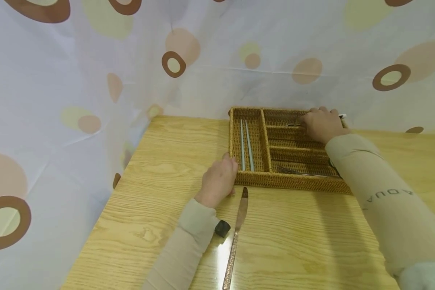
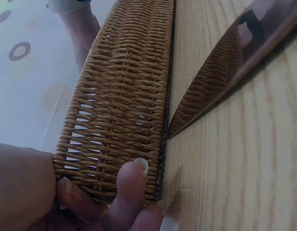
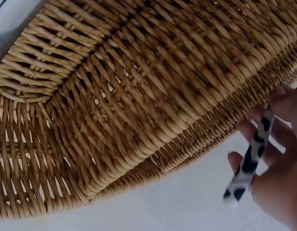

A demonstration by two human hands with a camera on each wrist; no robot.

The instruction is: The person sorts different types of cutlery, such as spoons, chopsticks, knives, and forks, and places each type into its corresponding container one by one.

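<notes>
A wicker cutlery tray (image 1: 293, 182) with several compartments lies on the table. At its near left corner my left hand (image 1: 218, 177) grips the woven wall, fingers curled round it in the left wrist view. My right hand (image 1: 322, 125) reaches over the far right compartments. Between its thumb and fingers it holds a utensil by a black-and-white spotted handle (image 3: 249, 163); the hand hides most of its metal part. Two pale chopsticks (image 1: 248, 145) lie in the left compartment. A fork (image 1: 304, 173) lies in the near right compartment, its right end behind my sleeve.
A copper-coloured knife (image 1: 235, 237) lies on the wooden table (image 1: 159, 181), its tip close to the tray's near wall (image 2: 119, 106). A white curtain with brown and yellow spots (image 1: 210, 80) hangs behind the tray and along the left side.
</notes>
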